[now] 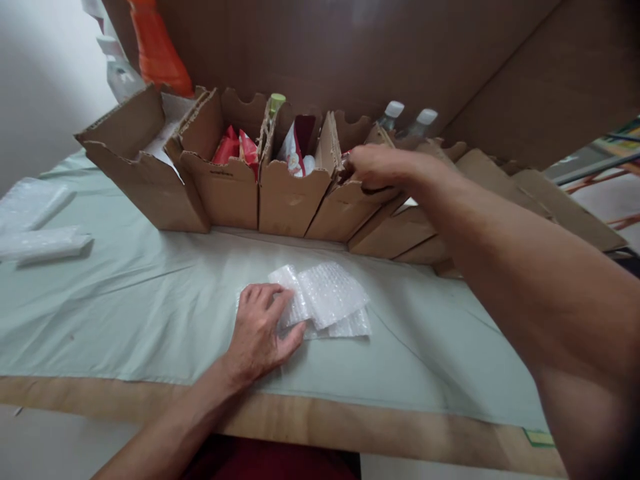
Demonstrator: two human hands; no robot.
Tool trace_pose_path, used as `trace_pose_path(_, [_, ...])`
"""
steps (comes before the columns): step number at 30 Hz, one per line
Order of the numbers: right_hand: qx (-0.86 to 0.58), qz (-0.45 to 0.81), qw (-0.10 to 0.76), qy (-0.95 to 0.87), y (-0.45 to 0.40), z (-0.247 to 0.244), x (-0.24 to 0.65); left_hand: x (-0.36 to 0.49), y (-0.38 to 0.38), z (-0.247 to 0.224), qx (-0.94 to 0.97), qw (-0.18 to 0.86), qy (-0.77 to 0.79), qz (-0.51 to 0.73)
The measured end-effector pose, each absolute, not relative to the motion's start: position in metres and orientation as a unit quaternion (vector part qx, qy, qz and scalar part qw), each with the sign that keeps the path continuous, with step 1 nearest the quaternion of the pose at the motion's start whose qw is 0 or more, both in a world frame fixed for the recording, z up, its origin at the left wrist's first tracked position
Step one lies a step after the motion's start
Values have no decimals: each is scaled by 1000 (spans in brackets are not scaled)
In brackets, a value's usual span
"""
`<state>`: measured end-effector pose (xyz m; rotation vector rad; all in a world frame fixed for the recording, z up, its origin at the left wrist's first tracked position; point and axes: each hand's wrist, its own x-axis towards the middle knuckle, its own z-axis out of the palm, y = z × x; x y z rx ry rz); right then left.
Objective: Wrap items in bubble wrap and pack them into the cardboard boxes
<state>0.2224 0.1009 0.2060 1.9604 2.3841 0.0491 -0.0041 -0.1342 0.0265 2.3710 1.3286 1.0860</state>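
My left hand (pixel 263 330) rests at the left edge of some clear bubble wrap (pixel 334 293), its fingers slightly bent and the thumb apart. The bubble wrap lies on the green cloth in overlapping pieces. Farther back, my right hand (pixel 373 167) reaches down into a narrow cardboard box (pixel 337 212) in the row. Its fingers are hidden behind the box wall, so what they touch does not show. A small bit of red shows beside the fingers.
Left of that box, one cardboard bin (pixel 287 200) holds a white and maroon packet (pixel 294 148); another holds red packets (pixel 227 148). White-capped bottles (pixel 393 110) and an orange bottle (pixel 160 53) stand behind. More bubble wrap (pixel 45 241) lies far left. A cardboard panel (pixel 310 53) rises behind.
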Motion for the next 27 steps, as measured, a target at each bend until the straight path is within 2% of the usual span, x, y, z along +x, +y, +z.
trace_pose_path(2, [662, 57, 14, 747, 71, 233, 227, -5, -134, 27, 803, 101, 454, 374])
trace_pose_path(5, [659, 160, -140, 722, 4, 262, 241, -7, -135, 27, 796, 95, 459, 384])
trace_pose_path(8, [581, 247, -297, 716, -69, 242, 242, -8, -137, 28, 782, 88, 467, 403])
trace_pose_path(10, [513, 234, -301, 769, -108, 200, 229, -9, -140, 28, 766, 87, 467, 434])
trace_pose_path(13, [444, 160, -181, 863, -138, 128, 200, -11, -142, 28, 761, 89, 438, 470])
trace_pose_path(16, [411, 65, -74, 906, -144, 95, 188, -10, -141, 25, 804, 87, 407, 425])
trace_pose_path(18, [398, 13, -67, 915, -140, 108, 196, -7, -140, 22, 829, 85, 406, 374])
trace_pose_path(21, [388, -11, -128, 913, -117, 163, 216, -1, -137, 18, 837, 89, 415, 345])
trace_pose_path(23, [408, 38, -179, 894, -84, 204, 222, 2, -136, 17, 836, 95, 412, 349])
trace_pose_path(25, [459, 107, -184, 862, -39, 235, 217, 4, -136, 16, 837, 103, 408, 349])
trace_pose_path(27, [520, 185, -116, 826, 14, 252, 202, 4, -136, 16, 838, 110, 408, 346])
